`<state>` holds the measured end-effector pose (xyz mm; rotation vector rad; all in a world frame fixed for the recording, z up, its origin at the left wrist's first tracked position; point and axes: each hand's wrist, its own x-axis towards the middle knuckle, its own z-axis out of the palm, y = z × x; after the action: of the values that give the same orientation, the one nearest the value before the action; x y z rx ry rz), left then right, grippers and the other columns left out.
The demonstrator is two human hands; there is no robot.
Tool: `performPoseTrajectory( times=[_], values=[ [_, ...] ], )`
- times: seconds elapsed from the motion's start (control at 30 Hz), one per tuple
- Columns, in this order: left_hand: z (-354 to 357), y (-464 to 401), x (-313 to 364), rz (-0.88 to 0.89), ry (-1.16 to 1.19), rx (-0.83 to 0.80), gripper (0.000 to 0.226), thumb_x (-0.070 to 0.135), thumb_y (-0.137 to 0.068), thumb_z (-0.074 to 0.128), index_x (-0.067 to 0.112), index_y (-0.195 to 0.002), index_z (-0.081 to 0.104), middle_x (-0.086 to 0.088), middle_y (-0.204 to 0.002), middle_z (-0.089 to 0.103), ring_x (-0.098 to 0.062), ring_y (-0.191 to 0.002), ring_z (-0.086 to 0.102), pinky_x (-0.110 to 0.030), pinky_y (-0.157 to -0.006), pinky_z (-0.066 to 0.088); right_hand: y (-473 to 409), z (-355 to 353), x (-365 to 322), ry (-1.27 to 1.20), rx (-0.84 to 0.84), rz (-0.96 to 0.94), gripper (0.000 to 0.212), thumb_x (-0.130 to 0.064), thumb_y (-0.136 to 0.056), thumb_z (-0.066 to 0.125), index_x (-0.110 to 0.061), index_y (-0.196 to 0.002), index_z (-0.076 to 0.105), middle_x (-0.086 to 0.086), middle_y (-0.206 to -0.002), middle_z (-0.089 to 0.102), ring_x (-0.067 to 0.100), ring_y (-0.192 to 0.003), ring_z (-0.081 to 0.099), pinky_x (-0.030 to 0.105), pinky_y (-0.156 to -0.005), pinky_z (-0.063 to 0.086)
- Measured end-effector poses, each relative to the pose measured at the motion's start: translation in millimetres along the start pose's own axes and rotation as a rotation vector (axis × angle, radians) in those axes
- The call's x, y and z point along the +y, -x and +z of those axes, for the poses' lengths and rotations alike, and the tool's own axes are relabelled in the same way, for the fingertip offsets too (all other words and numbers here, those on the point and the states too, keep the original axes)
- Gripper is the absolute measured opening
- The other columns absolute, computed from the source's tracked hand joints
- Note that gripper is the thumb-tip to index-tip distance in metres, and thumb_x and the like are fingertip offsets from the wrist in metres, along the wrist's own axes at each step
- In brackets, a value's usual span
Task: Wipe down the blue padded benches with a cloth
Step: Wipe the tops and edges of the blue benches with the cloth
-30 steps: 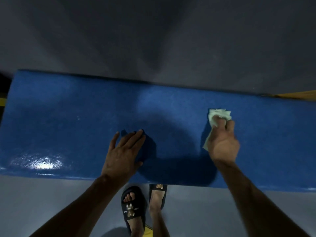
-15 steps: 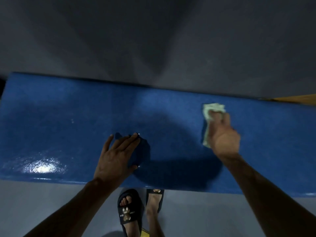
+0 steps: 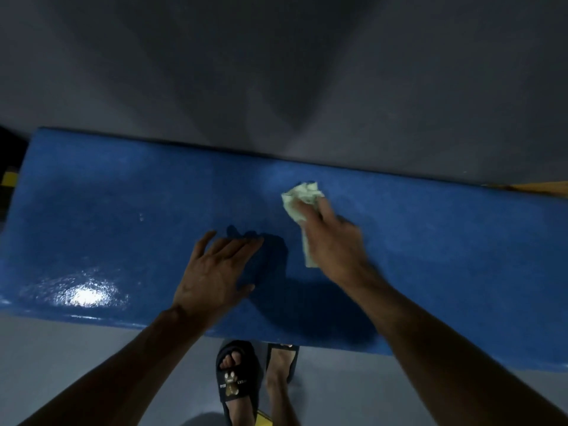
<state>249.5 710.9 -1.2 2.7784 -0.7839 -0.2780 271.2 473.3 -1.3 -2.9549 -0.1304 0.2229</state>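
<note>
Head view: blue counter (image 3: 445, 241) runs left-right against wall; right hand (image 3: 335, 241) grips crumpled cloth (image 3: 299, 199) near back edge, left hand (image 3: 215, 272) flat, open, bare surface leftward.

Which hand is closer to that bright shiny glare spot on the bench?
Left. The left hand lies flat just right of the glare spot; the right hand, holding the cloth, is farther right.

A long blue padded bench (image 3: 123, 216) with a finely speckled, glossy covering throws back a bright glare near its front left edge, while a crumpled pale green cloth (image 3: 299, 198) looks soft and matt.
</note>
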Motion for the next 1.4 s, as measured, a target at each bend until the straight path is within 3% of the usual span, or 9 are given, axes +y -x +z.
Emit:
performPoseTrajectory(
  times=[0.23, 0.4, 0.5, 0.67, 0.77, 0.97, 1.17, 1.3, 1.4],
  values=[
    [0.0, -23.3, -14.5, -0.042, -0.013, -0.059, 0.114, 0.051, -0.046, 0.092, 0.021, -0.146, 0.046, -0.001, -0.152, 0.045, -0.023, -0.131, 0.039, -0.052, -0.112, 0.023, 24.7, -25.1, 127.3, -0.033, 0.156, 0.525, 0.051, -0.045, -0.093, 0.029, -0.022, -0.132, 0.053, 0.014, -0.129, 0.050, 0.044, -0.077, 0.061, 0.046, -0.067, 0.048],
    [1.8, -24.0, -12.2, -0.083, -0.010, -0.092, 0.111, 0.052, -0.049, 0.091, 0.023, -0.146, 0.047, 0.002, -0.153, 0.044, -0.026, -0.131, 0.048, -0.051, -0.114, 0.022, -8.1, -14.0, 83.2, -0.057, 0.144, 0.688, 0.041, -0.015, -0.089, 0.050, -0.015, -0.129, 0.052, 0.011, -0.140, 0.042, 0.043, -0.087, 0.061, 0.041, -0.068, 0.044],
    [0.7, -25.4, -13.4, -0.083, -0.017, -0.095, 0.110, 0.053, -0.049, 0.090, 0.023, -0.145, 0.048, 0.002, -0.153, 0.044, -0.026, -0.130, 0.050, -0.054, -0.115, 0.027, -42.2, 4.2, 27.4, -0.015, 0.159, 0.507, 0.046, -0.011, -0.086, 0.054, -0.018, -0.131, 0.054, 0.011, -0.144, 0.044, 0.040, -0.076, 0.063, 0.041, -0.063, 0.049],
    [0.3, -24.9, -11.3, -0.090, -0.032, -0.096, 0.108, 0.054, -0.051, 0.089, 0.024, -0.146, 0.047, 0.004, -0.153, 0.044, -0.024, -0.131, 0.048, -0.057, -0.114, 0.030, -74.8, -1.7, -11.1, 0.149, 0.122, 0.066, 0.048, -0.004, -0.051, 0.075, -0.011, -0.098, 0.068, 0.008, -0.104, 0.063, 0.026, -0.046, 0.055, 0.027, -0.045, 0.034],
    [0.0, -24.1, -11.3, -0.091, -0.030, -0.092, 0.109, 0.054, -0.052, 0.089, 0.026, -0.146, 0.045, 0.005, -0.154, 0.043, -0.024, -0.132, 0.049, -0.057, -0.113, 0.030, -64.0, -16.6, 39.8, 0.227, -0.027, -0.039, 0.061, -0.016, -0.058, 0.077, -0.022, -0.116, 0.064, 0.006, -0.117, 0.059, 0.031, -0.057, 0.060, 0.030, -0.048, 0.037],
    [3.0, -23.0, -11.1, -0.102, -0.015, -0.068, 0.108, 0.054, -0.051, 0.089, 0.026, -0.146, 0.046, 0.006, -0.154, 0.043, -0.022, -0.132, 0.049, -0.055, -0.113, 0.028, -13.7, -36.0, 143.8, 0.151, 0.058, 0.354, 0.035, -0.025, -0.092, 0.045, -0.025, -0.125, 0.059, 0.014, -0.117, 0.051, 0.042, -0.069, 0.058, 0.042, -0.063, 0.048],
    [6.0, -22.1, -10.1, -0.110, 0.000, -0.058, 0.109, 0.052, -0.051, 0.089, 0.026, -0.147, 0.045, 0.005, -0.155, 0.042, -0.025, -0.132, 0.049, -0.056, -0.112, 0.031, -36.4, -9.5, 63.4, -0.198, 0.288, 0.796, 0.045, -0.036, -0.089, 0.036, -0.018, -0.124, 0.058, 0.008, -0.131, 0.050, 0.039, -0.091, 0.061, 0.040, -0.070, 0.043],
    [5.1, -22.8, -10.1, -0.119, 0.005, -0.073, 0.108, 0.053, -0.053, 0.088, 0.027, -0.148, 0.043, 0.006, -0.156, 0.040, -0.024, -0.133, 0.047, -0.053, -0.114, 0.026, -51.4, 13.3, -31.4, -0.208, 0.200, 0.398, 0.035, -0.014, -0.084, 0.058, -0.024, -0.118, 0.061, 0.006, -0.126, 0.054, 0.031, -0.082, 0.064, 0.037, -0.061, 0.049],
    [3.8, -23.1, -8.5, -0.123, -0.003, -0.089, 0.108, 0.053, -0.054, 0.088, 0.027, -0.148, 0.042, 0.006, -0.156, 0.039, -0.023, -0.135, 0.045, -0.053, -0.114, 0.026, -57.6, 5.1, -30.0, -0.178, 0.122, 0.152, 0.033, -0.014, -0.083, 0.060, -0.023, -0.115, 0.061, 0.003, -0.114, 0.056, 0.030, -0.070, 0.063, 0.032, -0.050, 0.041]
  ],
)
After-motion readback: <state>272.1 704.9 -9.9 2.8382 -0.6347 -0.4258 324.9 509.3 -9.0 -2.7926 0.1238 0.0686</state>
